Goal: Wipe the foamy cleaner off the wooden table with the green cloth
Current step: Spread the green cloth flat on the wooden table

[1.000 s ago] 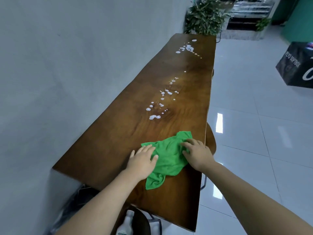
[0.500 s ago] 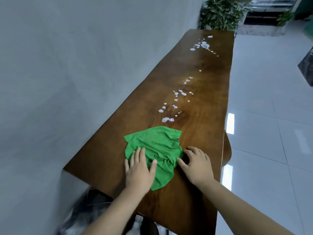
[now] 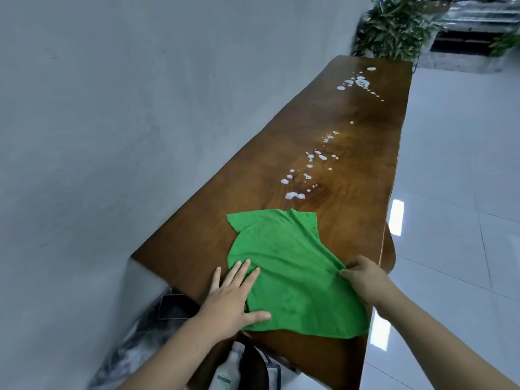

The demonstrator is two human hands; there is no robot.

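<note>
Grey wall point(image 3: 112, 108) runs along the left side of your long wooden desk point(image 3: 351, 220), with glossy white floor tiles point(image 3: 455, 192) to the right and a leafy potted plant point(image 3: 394, 26) beyond the far end. Your green cloth point(image 3: 289, 271) lies spread nearly flat on the near part of the desk, one far corner folded over. Your left hand point(image 3: 233, 299) rests flat, fingers spread; the fingertips and thumb press on the cloth's left edge while the heel sits on bare wood. Your right hand point(image 3: 365, 280) pinches the cloth's right edge near the desk's right rim, fingers curled around the fabric. White foamy cleaner point(image 3: 306, 173) dots the wood just beyond the cloth's far edge, not touching it, and a second cluster of foam point(image 3: 357, 83) sits near the far end. Below the near edge of the desk stands what looks like a white spray bottle point(image 3: 228, 370), though blur makes it hard to be sure.
</note>
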